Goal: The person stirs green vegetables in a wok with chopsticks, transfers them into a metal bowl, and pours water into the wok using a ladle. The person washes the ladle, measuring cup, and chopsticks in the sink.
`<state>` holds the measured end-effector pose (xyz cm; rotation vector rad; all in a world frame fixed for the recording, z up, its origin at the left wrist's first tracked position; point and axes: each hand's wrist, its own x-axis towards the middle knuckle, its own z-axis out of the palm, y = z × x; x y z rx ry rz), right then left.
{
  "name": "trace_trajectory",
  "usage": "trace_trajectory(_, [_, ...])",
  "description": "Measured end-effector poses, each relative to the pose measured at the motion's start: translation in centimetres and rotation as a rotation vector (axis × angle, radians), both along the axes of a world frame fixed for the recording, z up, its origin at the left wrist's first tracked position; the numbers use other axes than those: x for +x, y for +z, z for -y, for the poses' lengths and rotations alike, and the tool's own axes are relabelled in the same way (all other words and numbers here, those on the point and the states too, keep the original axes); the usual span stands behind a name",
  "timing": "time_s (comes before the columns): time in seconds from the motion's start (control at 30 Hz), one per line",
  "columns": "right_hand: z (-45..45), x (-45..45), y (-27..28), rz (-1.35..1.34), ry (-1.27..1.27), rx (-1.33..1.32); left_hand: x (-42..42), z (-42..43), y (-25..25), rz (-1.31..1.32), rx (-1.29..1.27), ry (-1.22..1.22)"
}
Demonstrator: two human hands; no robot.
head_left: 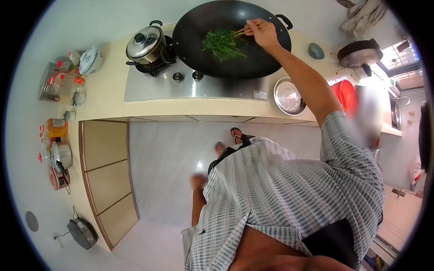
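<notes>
My right hand is closed on a pair of wooden chopsticks. Their tips reach into a heap of green leafy vegetables in a large black wok on the stove. Down at my side, away from the counter, hangs my left hand; it is blurred and its fingers cannot be made out. An empty-looking metal bowl stands on the counter below my right forearm.
A lidded steel pot stands on the left burner of the steel stove. Bottles and a patterned bowl line the left counter. A red basin and another pan are to the right. A small green dish lies beside the wok.
</notes>
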<state>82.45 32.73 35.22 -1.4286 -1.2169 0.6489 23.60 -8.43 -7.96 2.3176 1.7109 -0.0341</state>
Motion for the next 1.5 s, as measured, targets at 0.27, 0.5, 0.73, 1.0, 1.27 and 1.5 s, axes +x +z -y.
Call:
trace_trajectory(0.27, [1.9, -1.0, -1.8, 0.557, 0.457, 0.128, 1.5, -3.6, 4.8, 0.636, -0.132, 0.380])
trace_trajectory(0.5, [4.1, -2.5, 0.7, 0.943, 0.776, 0.100, 6.2, -5.1, 11.8, 0.879, -0.447, 0.945])
trace_trajectory(0.73, [1.1, 1.8, 4.4, 0.449, 0.253, -0.111, 5.2, -3.9, 10.6, 0.839, -0.552, 0.970])
trace_trajectory(1.0, [-3.8, 4.1, -2.3, -0.528, -0.383, 0.010, 6.1, -4.5, 12.9, 0.677, -0.424, 0.706])
trace_trajectory(1.27, [-1.2, -1.0, 0.0, -0.206, 0.116, -0.107, 1.5, -2.4, 4.6, 0.131, 0.240, 0.047])
trace_trajectory(1.5, [0.8, -1.9, -1.3, 0.568, 0.363, 0.077, 0.4, -1.6, 2.9, 0.054, 0.454, -0.036])
